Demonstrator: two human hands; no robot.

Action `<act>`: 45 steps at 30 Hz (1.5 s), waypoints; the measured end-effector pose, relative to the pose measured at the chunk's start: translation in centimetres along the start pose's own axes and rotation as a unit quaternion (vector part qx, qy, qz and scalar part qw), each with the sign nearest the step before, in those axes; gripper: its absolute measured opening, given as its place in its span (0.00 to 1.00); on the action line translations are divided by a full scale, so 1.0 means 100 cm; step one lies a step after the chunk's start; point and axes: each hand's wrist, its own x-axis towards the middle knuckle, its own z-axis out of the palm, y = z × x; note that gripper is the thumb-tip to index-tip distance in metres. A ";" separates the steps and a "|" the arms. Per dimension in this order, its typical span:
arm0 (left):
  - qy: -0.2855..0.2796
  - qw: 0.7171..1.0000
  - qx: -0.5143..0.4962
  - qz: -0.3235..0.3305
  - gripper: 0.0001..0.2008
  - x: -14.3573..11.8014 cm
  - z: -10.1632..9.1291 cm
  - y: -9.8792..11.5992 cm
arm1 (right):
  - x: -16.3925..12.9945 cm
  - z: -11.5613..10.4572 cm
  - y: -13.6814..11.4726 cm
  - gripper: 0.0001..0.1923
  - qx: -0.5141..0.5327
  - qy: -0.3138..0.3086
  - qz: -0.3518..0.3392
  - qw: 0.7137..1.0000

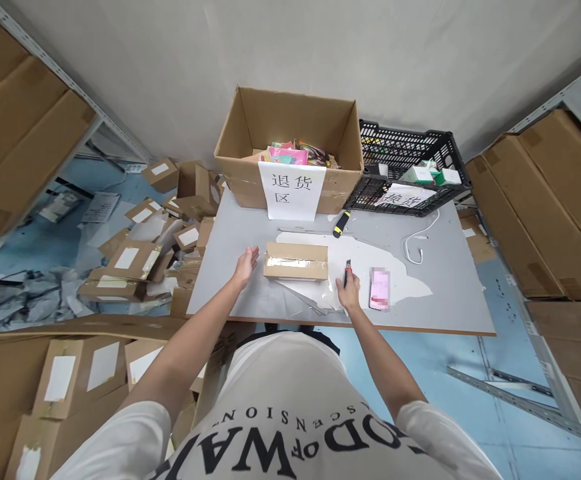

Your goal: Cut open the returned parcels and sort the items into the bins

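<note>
A small taped cardboard box [295,261] lies flat in the middle of the grey table [450,293]. My left hand [246,263] is open, fingers spread, just left of the box and close to its end. My right hand [348,291] is closed around a utility knife [347,269] with its blade pointing away from me, to the right of the box. A phone [379,288] lies just right of that hand.
A large open carton [290,143] with a paper sign and colourful packets stands at the table's back. A black plastic crate [406,167] sits beside it. A second yellow-black cutter [341,223] and a white cable [419,243] lie on the table. Many small boxes [135,260] litter the floor left.
</note>
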 end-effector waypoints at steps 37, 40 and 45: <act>-0.049 0.816 -0.543 -0.193 0.34 -0.120 0.062 0.009 | 0.134 0.013 -0.183 0.35 -0.066 -0.263 -0.028 0.962; -0.058 0.830 -0.519 -0.198 0.34 -0.120 0.057 0.008 | 0.136 0.019 -0.180 0.37 -0.094 -0.257 -0.046 0.961; -0.091 0.893 -0.370 -0.240 0.34 -0.106 0.040 0.006 | 0.130 0.016 -0.175 0.39 -0.095 -0.268 -0.096 0.954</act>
